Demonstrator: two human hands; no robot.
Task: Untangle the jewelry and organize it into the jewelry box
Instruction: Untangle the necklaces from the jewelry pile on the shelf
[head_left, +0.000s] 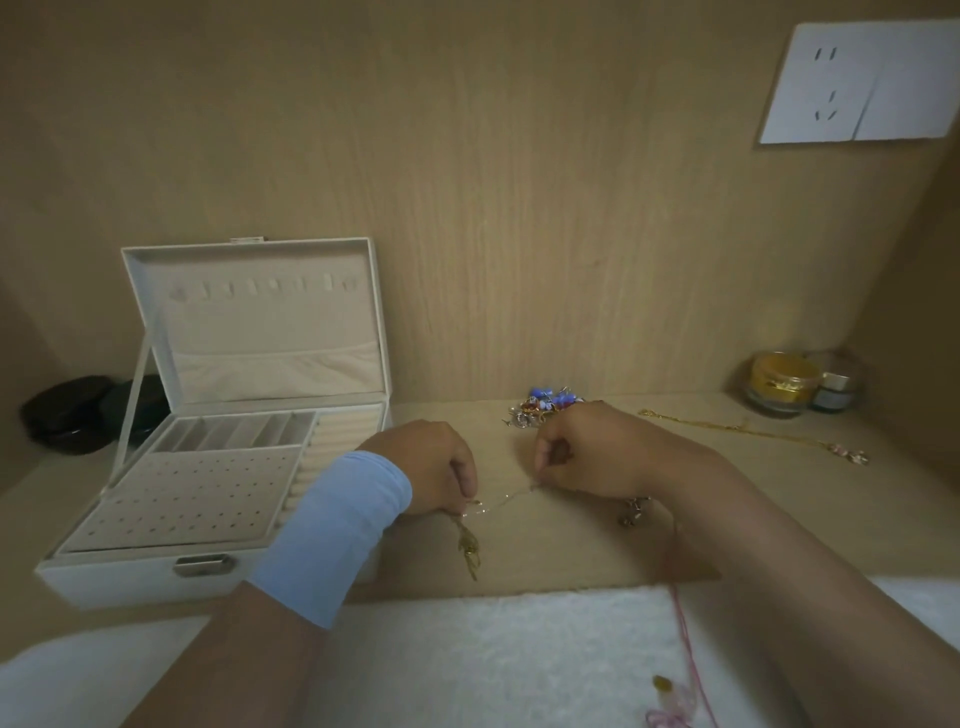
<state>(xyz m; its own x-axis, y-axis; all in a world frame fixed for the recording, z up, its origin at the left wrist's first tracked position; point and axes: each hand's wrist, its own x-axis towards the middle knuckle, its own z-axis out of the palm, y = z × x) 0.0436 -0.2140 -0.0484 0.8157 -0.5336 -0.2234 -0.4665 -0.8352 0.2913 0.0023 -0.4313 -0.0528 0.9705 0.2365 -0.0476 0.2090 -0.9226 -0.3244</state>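
A thin gold chain is stretched between my two hands over the wooden shelf. My left hand pinches one end, where a gold tangle dangles below the fingers. My right hand pinches the other end, and small charms hang under its wrist. The white jewelry box stands open at the left, lid upright, with an earring panel and ring rolls. A pile of blue-beaded jewelry lies behind my right hand. Another gold necklace lies stretched out at the right.
Two cosmetic jars stand in the back right corner. Dark round objects sit behind the box at the left. A white fluffy cloth covers the near edge, with a pink cord and pendant on it. A wall socket is at the upper right.
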